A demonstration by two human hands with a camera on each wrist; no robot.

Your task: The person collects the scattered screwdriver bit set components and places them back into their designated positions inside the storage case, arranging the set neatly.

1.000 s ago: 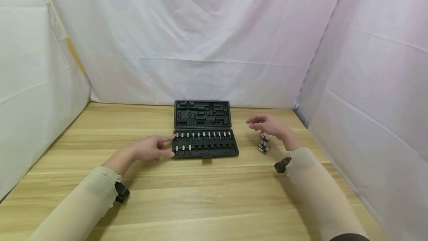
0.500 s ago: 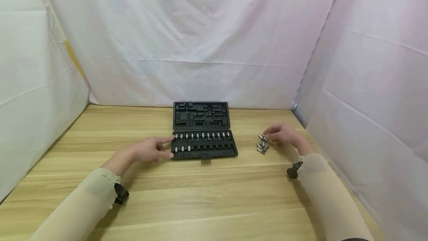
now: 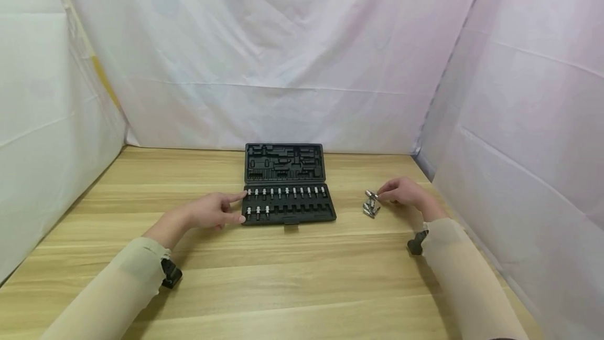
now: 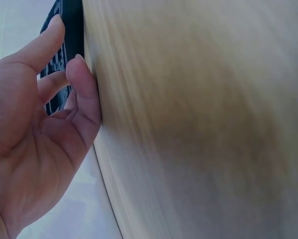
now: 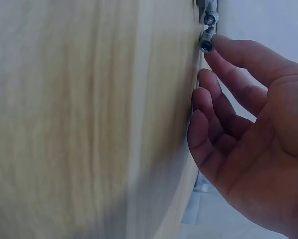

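An open black socket case [image 3: 309, 219] lies on the wooden table. Several silver bit sockets [image 3: 287, 192] fill its back row, and three bit sockets [image 3: 258, 211] stand at the left of its front row. My left hand [image 3: 207, 211] rests at the case's left side, index finger at the back row's end and thumb at the front corner. On the right, my right hand [image 3: 405, 193] pinches a bit socket [image 5: 206, 42] between thumb and index finger, at the edge of a small pile of bit sockets [image 3: 369, 210]. Its other fingers curl loosely near the tabletop.
The case's lid [image 3: 285, 162] stands opened toward the back, with moulded recesses inside. White cloth walls [image 3: 283, 67] enclose the wooden table [image 3: 283, 277] at the back and both sides. Each wrist carries a small black camera [image 3: 171, 273].
My right hand has moved right and down to the loose pile, and its thumb and index finger have closed on a bit socket. My left hand has stayed at the case.
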